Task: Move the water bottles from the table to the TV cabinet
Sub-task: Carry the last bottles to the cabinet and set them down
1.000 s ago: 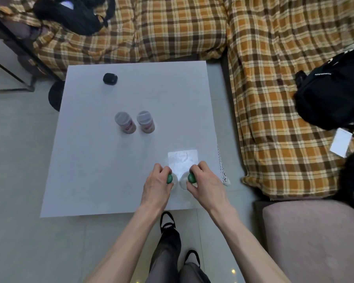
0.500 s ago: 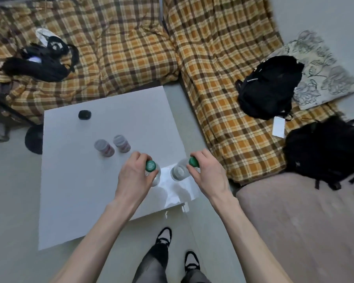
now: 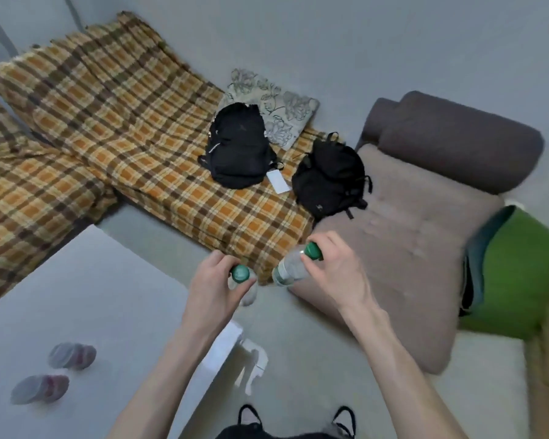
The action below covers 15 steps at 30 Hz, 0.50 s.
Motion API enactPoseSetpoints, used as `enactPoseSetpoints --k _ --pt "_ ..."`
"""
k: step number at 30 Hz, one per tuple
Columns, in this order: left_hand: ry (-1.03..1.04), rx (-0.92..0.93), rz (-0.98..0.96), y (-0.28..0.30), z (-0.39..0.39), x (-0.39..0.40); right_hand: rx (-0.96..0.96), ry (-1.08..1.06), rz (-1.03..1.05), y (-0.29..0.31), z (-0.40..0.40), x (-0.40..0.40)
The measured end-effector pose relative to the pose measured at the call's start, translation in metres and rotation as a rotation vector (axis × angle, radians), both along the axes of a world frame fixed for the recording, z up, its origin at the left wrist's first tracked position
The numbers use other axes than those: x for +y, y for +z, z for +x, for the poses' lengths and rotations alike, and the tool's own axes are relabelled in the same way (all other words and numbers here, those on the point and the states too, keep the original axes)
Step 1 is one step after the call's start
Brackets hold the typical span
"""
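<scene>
My left hand [image 3: 214, 288] is shut around the neck of a clear water bottle with a green cap [image 3: 240, 274], held in the air past the table's right edge. My right hand [image 3: 336, 274] grips a second green-capped water bottle [image 3: 290, 267] by its neck, tilted with its base toward the left. Both bottles hang over the floor in front of the sofa. Two more bottles with pale caps and pink labels [image 3: 72, 355] [image 3: 40, 389] stand on the white table [image 3: 92, 296] at the lower left, blurred. No TV cabinet is in view.
A plaid-covered sofa [image 3: 124, 137] runs along the back with two black backpacks [image 3: 238, 147] [image 3: 328, 175] and a floral cushion [image 3: 276, 106]. A brown upholstered seat [image 3: 409, 248] is to the right, a green cushion [image 3: 520, 280] beyond it. My feet show at the bottom.
Both hands have lifted their bottles off the table and carried them right, past its edge. The view has swung right, so the table slid to the lower left.
</scene>
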<state>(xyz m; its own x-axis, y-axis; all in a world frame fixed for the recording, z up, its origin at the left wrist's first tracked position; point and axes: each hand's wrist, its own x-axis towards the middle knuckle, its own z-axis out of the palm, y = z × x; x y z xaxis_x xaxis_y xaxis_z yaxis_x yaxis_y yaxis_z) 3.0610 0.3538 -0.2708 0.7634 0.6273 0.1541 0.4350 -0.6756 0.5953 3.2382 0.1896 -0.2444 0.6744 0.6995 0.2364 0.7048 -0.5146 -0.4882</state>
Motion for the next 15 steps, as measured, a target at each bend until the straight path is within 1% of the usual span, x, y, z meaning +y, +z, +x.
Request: enactPoseSetpoints --k 4,8,15 --pt "-0.223 -0.047 0.029 0.010 0.065 -0.035 -0.029 -0.198 0.055 0.017 0.027 -0.075" --pt "-0.429 -0.067 0.059 0.020 0.130 -0.090 -0.043 -0.392 0.037 0.027 0.054 -0.164" --pt "-0.647 -0.111 0.065 0.033 0.225 -0.223 -0.098 -0.658 0.012 0.033 0.086 -0.327"
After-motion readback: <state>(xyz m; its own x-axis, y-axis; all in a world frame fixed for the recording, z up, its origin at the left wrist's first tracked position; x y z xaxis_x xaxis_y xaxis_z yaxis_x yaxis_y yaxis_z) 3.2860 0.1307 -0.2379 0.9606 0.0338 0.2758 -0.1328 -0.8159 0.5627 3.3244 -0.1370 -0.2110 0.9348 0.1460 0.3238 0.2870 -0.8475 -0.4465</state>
